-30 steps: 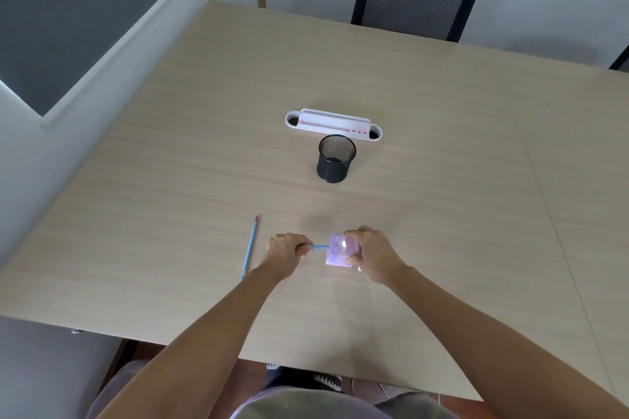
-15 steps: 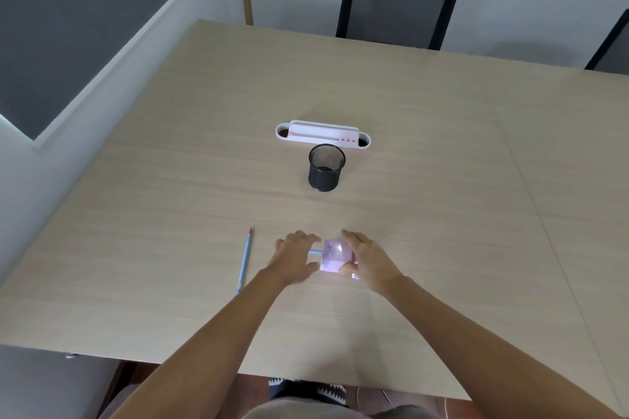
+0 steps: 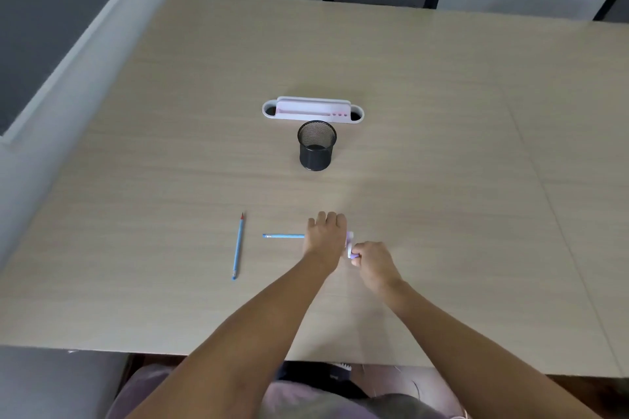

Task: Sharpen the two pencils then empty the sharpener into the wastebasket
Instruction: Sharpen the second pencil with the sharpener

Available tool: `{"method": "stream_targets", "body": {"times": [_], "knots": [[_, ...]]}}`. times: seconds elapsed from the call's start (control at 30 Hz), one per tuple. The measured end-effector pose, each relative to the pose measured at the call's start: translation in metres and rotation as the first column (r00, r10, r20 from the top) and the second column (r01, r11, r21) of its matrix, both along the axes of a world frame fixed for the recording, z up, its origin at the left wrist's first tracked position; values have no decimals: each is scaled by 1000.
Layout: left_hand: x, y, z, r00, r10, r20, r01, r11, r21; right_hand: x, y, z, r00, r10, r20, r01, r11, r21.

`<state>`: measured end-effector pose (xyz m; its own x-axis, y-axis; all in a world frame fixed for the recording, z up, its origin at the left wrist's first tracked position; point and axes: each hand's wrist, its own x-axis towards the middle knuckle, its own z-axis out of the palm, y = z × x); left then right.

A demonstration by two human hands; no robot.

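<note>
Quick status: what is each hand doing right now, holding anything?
Left hand: laid over the purple sharpener, a blue pencil sticking out to its left; grip hidden.
Right hand: closed on the sharpener's handle.

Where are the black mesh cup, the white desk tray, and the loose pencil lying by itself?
black mesh cup [image 3: 316, 155], head view, on its front wall.
white desk tray [image 3: 311, 111], head view, on its raised middle section.
loose pencil [image 3: 238, 247], head view, midway along its blue shaft.

Mesh cup [image 3: 316, 146] before organizer [image 3: 312, 110], pencil [image 3: 238, 246] left of second pencil [image 3: 283, 235]
</note>
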<state>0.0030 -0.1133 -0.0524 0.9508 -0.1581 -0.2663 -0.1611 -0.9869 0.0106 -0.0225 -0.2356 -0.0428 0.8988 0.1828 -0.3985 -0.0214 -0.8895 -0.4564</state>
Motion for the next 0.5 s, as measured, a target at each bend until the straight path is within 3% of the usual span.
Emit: {"method": "stream_targets", "body": {"times": [0.13,0.27,0.5], "knots": [[-1,-4,-3,999,48,12,-48,999,13,4,0,3,995,92,-26,-94,990,-100],[-1,-6,-3,999,43,18,-44,999,31,-2,-9,8,983,184,-5,-184,978,-96],[-2,-7,0,999,22,32,-20,998,-66,14,-25,39,903,296,310,-293,954,-58]]}}
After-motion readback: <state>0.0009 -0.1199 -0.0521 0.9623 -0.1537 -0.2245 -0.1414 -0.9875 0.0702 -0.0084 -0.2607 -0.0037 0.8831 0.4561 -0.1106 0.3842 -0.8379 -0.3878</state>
